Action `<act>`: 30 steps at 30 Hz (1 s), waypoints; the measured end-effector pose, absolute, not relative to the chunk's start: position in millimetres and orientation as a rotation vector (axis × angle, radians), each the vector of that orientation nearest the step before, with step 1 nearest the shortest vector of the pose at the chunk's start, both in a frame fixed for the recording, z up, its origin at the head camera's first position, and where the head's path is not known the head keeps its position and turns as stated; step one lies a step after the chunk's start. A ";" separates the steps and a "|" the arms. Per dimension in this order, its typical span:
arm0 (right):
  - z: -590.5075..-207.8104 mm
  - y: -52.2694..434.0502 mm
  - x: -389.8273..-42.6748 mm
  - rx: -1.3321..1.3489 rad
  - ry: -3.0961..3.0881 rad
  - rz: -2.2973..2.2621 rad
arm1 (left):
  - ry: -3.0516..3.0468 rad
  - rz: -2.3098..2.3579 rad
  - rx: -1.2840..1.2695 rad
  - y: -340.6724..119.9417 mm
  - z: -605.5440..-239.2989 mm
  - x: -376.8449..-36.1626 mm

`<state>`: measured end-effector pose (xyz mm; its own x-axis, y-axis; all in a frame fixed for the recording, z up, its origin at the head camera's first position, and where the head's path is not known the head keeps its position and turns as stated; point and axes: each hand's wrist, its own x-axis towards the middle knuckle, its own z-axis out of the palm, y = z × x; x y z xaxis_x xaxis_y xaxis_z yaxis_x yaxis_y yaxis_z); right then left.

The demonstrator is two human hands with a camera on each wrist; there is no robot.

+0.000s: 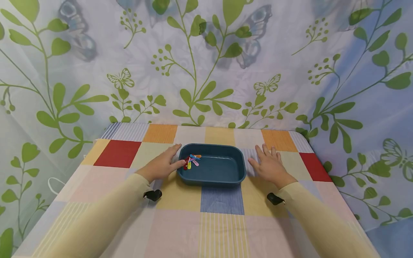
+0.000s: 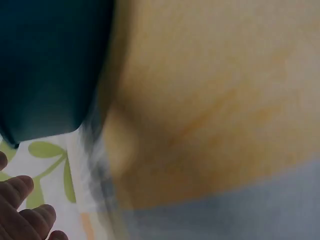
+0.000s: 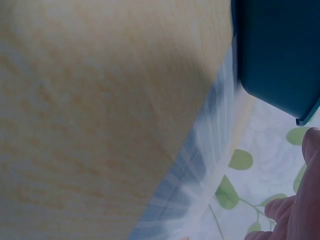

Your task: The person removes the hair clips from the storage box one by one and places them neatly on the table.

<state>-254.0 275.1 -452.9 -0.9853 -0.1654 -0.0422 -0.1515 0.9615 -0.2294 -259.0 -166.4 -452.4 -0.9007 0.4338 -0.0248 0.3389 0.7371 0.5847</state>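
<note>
A dark blue rectangular tray (image 1: pixel 235 181) sits in the middle of the checked tablecloth. Several coloured hair clips (image 1: pixel 193 161) lie in its left end. My left hand (image 1: pixel 162 165) rests flat on the cloth at the tray's left side, thumb against the rim. My right hand (image 1: pixel 270 164) lies flat on the cloth just right of the tray, fingers straight, touching nothing else. In the left wrist view the tray (image 2: pixel 47 65) fills the upper left, with fingertips (image 2: pixel 22 212) at the lower left. The right wrist view shows the tray (image 3: pixel 280 55) at the upper right and the fingers (image 3: pixel 302 200).
The table carries a cloth of coloured squares (image 1: pixel 222 229). A curtain with green leaves and butterflies (image 1: pixel 206 61) hangs behind it and around both sides. A white cord (image 1: pixel 53 186) shows at the table's left edge.
</note>
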 end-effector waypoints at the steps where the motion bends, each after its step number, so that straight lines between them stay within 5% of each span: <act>1: -453.3 274.5 -254.3 -0.249 3.052 -0.350 | 2.769 0.885 0.621 -165.4 -454.2 -258.6; 30: -427.1 253.3 -272.2 -0.457 3.072 -0.430 | 2.592 1.049 0.426 -152.7 -464.2 -248.5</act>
